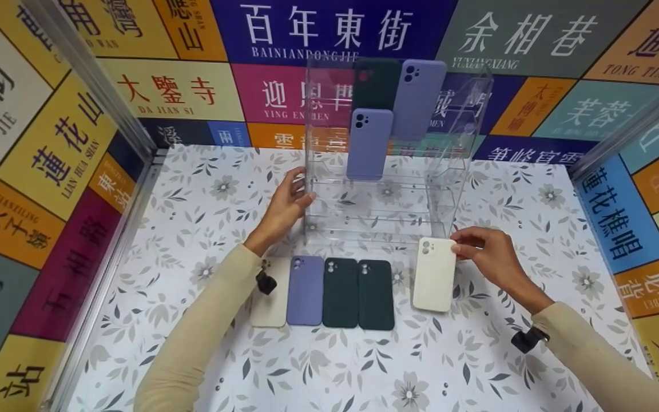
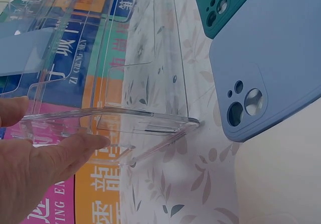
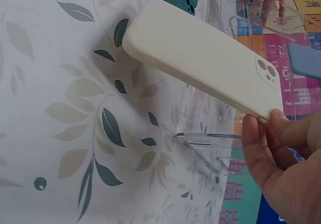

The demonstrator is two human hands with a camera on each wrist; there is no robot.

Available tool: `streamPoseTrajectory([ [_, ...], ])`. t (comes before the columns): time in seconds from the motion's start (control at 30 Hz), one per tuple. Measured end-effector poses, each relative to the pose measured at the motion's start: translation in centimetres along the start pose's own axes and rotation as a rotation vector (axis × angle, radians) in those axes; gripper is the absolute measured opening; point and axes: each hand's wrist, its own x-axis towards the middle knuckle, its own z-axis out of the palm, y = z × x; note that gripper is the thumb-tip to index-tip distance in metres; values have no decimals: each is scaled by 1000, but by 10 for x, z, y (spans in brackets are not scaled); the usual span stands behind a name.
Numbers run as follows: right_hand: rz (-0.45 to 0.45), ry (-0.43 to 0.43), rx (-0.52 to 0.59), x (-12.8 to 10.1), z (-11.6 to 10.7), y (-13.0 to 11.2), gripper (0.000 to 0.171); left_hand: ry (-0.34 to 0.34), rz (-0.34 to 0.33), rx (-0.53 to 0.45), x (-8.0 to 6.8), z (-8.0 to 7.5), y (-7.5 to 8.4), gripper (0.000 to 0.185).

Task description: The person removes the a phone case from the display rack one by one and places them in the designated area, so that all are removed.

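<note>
My right hand pinches a cream phone case by its upper right edge, camera holes at the top. In the right wrist view the case hangs over the cloth, its shadow beneath. My left hand holds the left side of a clear tiered display rack, thumb and fingers on either side of the panel. On the rack stand a lavender case in front, with a dark green case and another lavender case behind.
In front of the rack a row lies on the floral cloth: a cream case partly behind the left wrist camera, a lavender case and two dark green cases. Panels with printed characters enclose the back and sides.
</note>
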Motion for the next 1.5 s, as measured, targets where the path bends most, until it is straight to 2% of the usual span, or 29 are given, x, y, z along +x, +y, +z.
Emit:
streamPoseTrajectory([
  [0.17, 91, -64, 69, 0, 5, 11, 20, -1, -6, 1, -1, 0, 0, 68],
  [0.37, 149, -132, 182, 0, 17, 23, 24, 1, -19, -4, -1, -1, 1, 67],
  [0.5, 197, -165, 200, 0, 25, 27, 25, 2, -21, -9, -1, -1, 0, 66],
  [0.63, 213, -186, 189, 1, 33, 31, 23, 3, -10, -5, 0, -1, 0, 66],
  [0.9, 236, -196, 263, 2, 45, 33, 25, -18, 15, 3, 0, -1, -1, 69],
  [1.07, 246, -155, 262, 4, 53, 31, 26, -15, 5, -1, 0, -1, -1, 68],
  [1.5, 203, -111, 110, 3, 65, 29, 17, -10, 11, -6, 0, -1, -1, 66],
])
